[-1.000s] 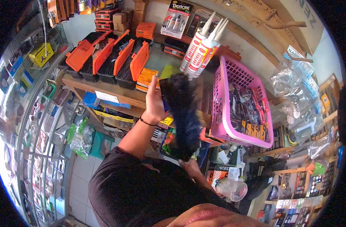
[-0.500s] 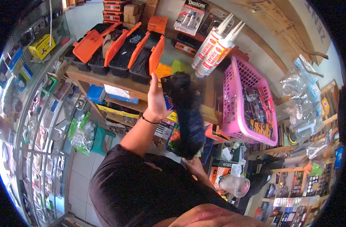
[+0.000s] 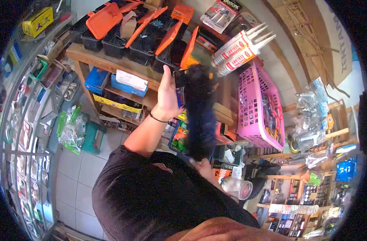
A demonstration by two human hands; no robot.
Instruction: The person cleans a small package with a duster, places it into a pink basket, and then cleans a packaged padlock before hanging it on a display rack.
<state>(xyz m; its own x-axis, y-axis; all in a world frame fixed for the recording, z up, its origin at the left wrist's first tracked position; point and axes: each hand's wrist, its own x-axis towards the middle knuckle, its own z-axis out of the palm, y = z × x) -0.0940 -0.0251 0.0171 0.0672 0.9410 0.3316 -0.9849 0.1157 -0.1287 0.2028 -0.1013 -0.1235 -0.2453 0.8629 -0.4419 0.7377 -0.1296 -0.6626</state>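
Observation:
My left hand, with a dark band at its wrist, is raised in the middle with the thumb up. It holds a small dark item with some blue on it; its fingers are mostly hidden behind. Beside this item is a long, dark, fluffy duster, blurred by motion. My right hand grips the duster's lower end, close to my dark shirt.
Black bins with orange lids line a wooden shelf. White sealant tubes stand beside a pink basket. A clear plastic jar is at lower right, a green stool at left, and a glass display rack further left.
The view has shifted, so the bins appear further right and the basket slightly left. The duster has swung more upright beside the item in my left hand. Both hands keep their hold.

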